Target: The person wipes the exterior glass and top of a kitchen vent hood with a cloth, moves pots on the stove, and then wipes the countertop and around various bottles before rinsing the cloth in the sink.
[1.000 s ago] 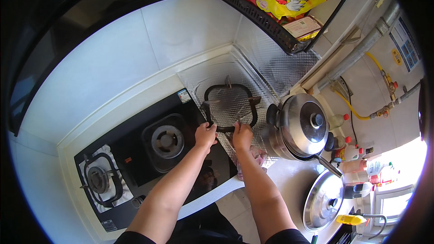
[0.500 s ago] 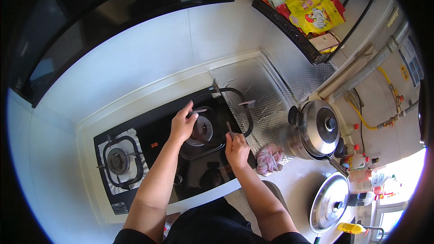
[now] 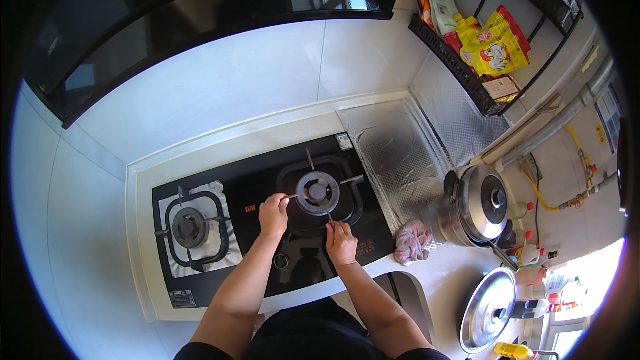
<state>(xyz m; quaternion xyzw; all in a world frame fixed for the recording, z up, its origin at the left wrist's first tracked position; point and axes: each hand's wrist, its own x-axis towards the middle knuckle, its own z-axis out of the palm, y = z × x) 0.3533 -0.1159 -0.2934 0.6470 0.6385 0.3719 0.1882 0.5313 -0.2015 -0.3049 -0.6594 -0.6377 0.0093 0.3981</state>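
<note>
On the right side of the black gas hob [image 3: 248, 240], a black pan support [image 3: 352, 179] with prongs surrounds the round burner [image 3: 318, 193]. My left hand [image 3: 272, 215] is closed on the support's left prong. My right hand [image 3: 342, 245] pinches the near prong, its fingers pressed together. The support looks roughly level over the burner. Parts of its dark ring blend into the black glass, so I cannot tell whether it rests fully on the hob.
A second burner [image 3: 189, 228] with its own support sits on foil at the left. Right of the hob are a crumpled pinkish cloth [image 3: 413, 241], a lidded steel pot [image 3: 467, 210] and a large lid [image 3: 488, 310]. A rack [image 3: 460, 60] holds packets above.
The pan support has come down and left from a tilted, raised position to around the burner. My left hand, previously reaching with fingers apart, now grips its prong.
</note>
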